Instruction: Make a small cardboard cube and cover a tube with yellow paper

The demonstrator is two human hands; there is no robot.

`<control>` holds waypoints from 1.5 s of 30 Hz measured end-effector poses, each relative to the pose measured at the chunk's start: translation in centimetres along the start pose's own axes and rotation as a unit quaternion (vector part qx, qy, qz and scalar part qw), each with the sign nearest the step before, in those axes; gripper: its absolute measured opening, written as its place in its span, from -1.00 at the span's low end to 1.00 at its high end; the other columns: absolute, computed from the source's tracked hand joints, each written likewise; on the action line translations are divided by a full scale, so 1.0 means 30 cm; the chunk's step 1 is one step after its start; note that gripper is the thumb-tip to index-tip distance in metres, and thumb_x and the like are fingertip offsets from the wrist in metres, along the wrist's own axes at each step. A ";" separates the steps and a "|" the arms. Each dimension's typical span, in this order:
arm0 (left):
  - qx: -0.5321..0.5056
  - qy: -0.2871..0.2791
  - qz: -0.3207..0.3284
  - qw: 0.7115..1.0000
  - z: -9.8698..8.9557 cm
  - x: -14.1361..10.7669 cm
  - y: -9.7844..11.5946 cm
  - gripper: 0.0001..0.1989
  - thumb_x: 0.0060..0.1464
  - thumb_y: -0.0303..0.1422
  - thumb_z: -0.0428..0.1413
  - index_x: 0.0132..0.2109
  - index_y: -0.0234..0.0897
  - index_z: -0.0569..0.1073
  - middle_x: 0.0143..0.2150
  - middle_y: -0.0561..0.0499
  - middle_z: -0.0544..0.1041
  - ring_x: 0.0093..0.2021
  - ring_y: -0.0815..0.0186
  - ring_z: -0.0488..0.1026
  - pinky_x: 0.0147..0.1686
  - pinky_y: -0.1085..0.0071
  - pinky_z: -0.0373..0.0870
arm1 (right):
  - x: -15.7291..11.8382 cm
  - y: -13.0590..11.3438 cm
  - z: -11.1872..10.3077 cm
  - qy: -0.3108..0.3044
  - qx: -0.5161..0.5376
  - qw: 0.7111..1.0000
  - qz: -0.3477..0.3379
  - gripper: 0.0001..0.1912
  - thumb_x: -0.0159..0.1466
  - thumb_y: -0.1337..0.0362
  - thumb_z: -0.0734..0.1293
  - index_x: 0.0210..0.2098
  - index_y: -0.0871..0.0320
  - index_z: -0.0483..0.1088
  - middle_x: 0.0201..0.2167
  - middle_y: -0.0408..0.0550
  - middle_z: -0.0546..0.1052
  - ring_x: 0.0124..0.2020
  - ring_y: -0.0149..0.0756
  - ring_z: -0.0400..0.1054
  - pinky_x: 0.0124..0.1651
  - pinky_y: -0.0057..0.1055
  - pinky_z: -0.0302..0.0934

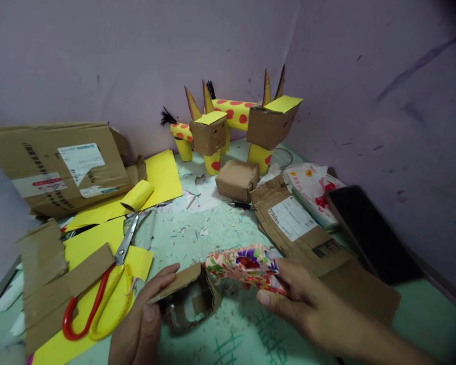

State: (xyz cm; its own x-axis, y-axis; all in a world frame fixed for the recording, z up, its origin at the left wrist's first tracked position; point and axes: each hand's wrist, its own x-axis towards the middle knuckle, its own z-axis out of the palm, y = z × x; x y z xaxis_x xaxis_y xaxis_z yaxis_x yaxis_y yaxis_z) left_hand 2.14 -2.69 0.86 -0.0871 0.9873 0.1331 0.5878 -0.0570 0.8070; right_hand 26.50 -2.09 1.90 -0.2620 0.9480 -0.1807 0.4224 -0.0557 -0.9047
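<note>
My left hand [146, 314] is closed around the left side of a small open cardboard box [192, 278], whose hollow end faces me with clear tape inside. In my right hand [300, 299] is a glue gun [243, 263] with a colourful flower pattern and a small red light. Its nozzle points left and meets, or nearly meets, the box's upper right edge. A closed cardboard box [237, 180] sits farther back. Behind it stand two yellow, red-spotted paper animals, a smaller one with a cardboard head [209, 134] and a larger one with a cardboard head [271, 121].
Scissors [117, 263] with red and yellow handles lie left on yellow paper [161, 177] and cardboard strips. A rolled yellow tube [137, 196] rests near a large carton [72, 172]. At right are a flattened cardboard piece [289, 218], a tissue pack [311, 190] and a dark phone-like slab [372, 233].
</note>
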 end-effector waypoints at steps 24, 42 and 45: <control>0.009 -0.013 -0.002 1.000 -0.010 0.005 -0.029 -0.61 0.21 -0.06 -0.15 -0.05 -0.09 0.46 0.08 0.08 0.50 0.15 0.16 0.35 0.11 0.22 0.31 | -0.026 -0.015 -0.011 0.000 0.022 1.000 -0.012 -0.78 0.21 0.22 0.23 -0.23 0.11 0.45 -0.37 -0.07 0.51 -0.34 -0.19 0.38 -0.25 -0.34 0.28; 0.051 -0.063 0.061 0.995 -0.046 0.036 -0.088 -0.60 0.20 -0.07 -0.14 -0.05 -0.12 0.47 0.08 0.07 0.51 0.08 0.18 0.44 -0.07 0.30 0.48 | -0.080 0.042 0.001 -0.009 0.025 0.995 0.095 -0.48 0.20 0.06 0.26 0.11 0.12 0.34 -0.08 0.08 0.51 -0.08 0.00 0.39 0.02 -0.07 0.24; 0.067 -0.066 0.080 0.992 -0.051 0.037 -0.108 -0.65 0.24 -0.15 -0.16 0.00 -0.07 0.43 0.11 0.11 0.49 0.08 0.23 0.44 -0.08 0.33 0.49 | -0.092 0.051 -0.008 -0.014 0.018 0.994 0.105 -0.52 0.22 0.05 0.27 0.09 0.06 0.35 -0.08 0.04 0.51 -0.07 -0.02 0.39 0.03 -0.10 0.26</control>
State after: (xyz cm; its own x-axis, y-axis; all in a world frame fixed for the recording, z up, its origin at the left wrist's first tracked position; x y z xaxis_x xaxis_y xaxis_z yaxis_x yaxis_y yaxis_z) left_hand -1.09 -1.64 -0.72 0.1171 0.9787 0.1689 0.6874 -0.2026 0.6975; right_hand 28.08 -4.73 1.09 -0.1954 0.9054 -0.3770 0.4390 -0.2630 -0.8591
